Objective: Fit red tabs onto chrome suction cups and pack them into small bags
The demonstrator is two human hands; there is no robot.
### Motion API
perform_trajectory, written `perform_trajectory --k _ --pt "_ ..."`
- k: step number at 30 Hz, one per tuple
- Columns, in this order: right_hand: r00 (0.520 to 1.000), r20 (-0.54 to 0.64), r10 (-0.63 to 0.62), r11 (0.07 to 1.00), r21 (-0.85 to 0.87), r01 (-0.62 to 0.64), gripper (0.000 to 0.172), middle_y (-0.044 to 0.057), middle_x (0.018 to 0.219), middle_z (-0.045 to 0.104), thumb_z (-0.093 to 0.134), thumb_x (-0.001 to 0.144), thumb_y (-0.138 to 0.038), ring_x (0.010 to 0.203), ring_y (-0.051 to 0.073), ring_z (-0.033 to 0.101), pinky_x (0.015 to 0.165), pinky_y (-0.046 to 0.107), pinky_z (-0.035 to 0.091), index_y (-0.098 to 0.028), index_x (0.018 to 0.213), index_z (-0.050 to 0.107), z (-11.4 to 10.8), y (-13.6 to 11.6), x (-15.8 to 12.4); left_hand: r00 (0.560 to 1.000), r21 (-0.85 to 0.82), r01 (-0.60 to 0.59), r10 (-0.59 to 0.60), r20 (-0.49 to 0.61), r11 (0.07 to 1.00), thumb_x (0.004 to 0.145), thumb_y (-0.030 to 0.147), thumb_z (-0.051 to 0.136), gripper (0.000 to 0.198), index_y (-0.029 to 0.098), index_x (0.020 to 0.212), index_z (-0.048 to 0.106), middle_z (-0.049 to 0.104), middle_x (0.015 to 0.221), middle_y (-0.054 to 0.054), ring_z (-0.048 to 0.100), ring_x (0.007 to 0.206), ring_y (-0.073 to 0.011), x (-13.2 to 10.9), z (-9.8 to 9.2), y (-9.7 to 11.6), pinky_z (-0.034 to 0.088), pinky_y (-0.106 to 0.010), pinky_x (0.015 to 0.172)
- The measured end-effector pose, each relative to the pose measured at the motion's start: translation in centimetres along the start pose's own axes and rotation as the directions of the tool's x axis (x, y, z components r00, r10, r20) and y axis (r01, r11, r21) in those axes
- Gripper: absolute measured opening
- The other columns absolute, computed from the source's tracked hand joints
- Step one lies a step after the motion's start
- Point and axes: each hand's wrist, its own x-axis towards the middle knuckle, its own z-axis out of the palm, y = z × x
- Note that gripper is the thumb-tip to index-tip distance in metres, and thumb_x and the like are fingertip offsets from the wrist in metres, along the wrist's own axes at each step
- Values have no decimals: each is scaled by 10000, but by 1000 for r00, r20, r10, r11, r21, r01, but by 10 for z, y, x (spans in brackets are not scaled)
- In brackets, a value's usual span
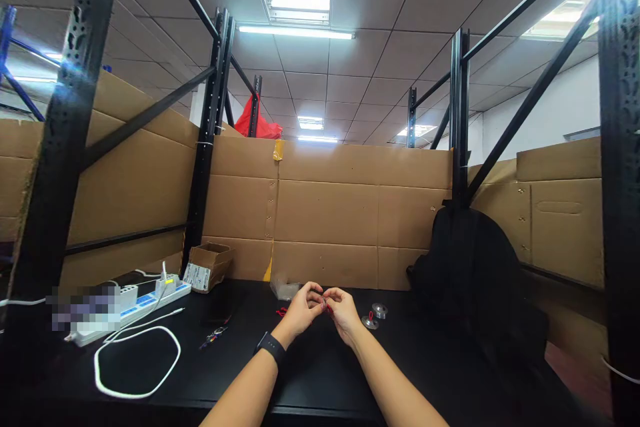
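Observation:
Both my hands meet over the black table [320, 373], fingertips pinched together on a tiny red and silver part [325, 304]. My left hand [303, 310] has a dark watch on its wrist and curls in from the left. My right hand [342, 310] closes on the same small part from the right. The part is too small to name. Just right of my hands lie two small round metal discs [375, 315], one with a red bit on it. A small red piece [282, 312] lies left of my left hand.
A white power strip [131, 307] and a looped white cable [135, 360] lie at the left. A small open cardboard box [209, 264], a clear plastic bag [285, 289] and a black backpack [475, 273] stand near the cardboard wall. Black rack posts frame both sides.

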Motion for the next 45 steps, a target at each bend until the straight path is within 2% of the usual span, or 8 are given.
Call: perform_trajectory --k 6,9,11,20,28,34,40,45 --pt "991 116 66 997 -53 -60 367 53 848 729 863 621 -396 735 163 647 661 274 485 -178 896 757 -2 -14 -8 983 71 -10 23 -183 997 764 306 719 405 211 1025 425 633 770 26 644 685 -118 4 -4 -6 501 -254 704" --pt "967 252 42 987 -164 0 502 85 1052 741 903 591 -370 945 227 679 792 333 525 -203 1036 740 -1 -18 -13 973 105 13 12 -232 994 769 276 673 398 221 1051 398 618 746 45 621 652 -108 5 -10 -8 474 -226 655" --pt "959 285 11 971 -233 58 554 91 1084 734 925 553 -358 969 242 685 848 374 533 -206 1046 722 -2 -16 -13 972 140 28 6 -236 990 764 259 648 383 222 1049 395 607 725 55 598 609 -104 4 -12 -8 454 -213 608" --pt "958 286 12 914 -391 105 658 55 1042 670 926 468 -278 675 133 664 714 323 553 -184 1071 678 -24 -3 4 981 382 42 35 -192 923 726 180 619 237 171 959 579 635 715 25 604 615 -119 -4 -11 8 458 -236 636" --pt "962 271 -29 900 -412 143 630 32 943 689 927 483 -293 696 139 644 713 318 542 -184 1058 694 -22 -9 0 989 508 50 29 -147 860 745 164 585 234 143 964 664 723 809 -47 672 731 -161 -4 -14 10 508 -268 718" --pt "969 243 -33 914 -385 128 646 46 984 704 941 444 -297 707 141 647 725 325 545 -185 1036 709 -23 -15 -3 993 570 51 20 -117 820 773 177 564 257 123 972 719 756 858 -80 698 768 -182 -5 -14 17 522 -278 739" --pt "964 256 -70 911 -378 167 537 77 1023 750 924 514 -357 829 196 687 822 362 540 -179 985 739 -26 -18 -1 997 666 38 12 -71 745 804 190 547 271 152 965 762 774 913 -66 708 815 -186 -7 -12 23 512 -267 762" --pt "977 55 -204 695 -695 184 503 79 1040 770 849 622 -411 879 223 699 835 366 535 -210 1073 753 -68 -32 18 996 789 67 9 -92 611 803 124 528 287 148 969 761 760 877 -68 686 800 -188 -9 -29 24 489 -284 782"
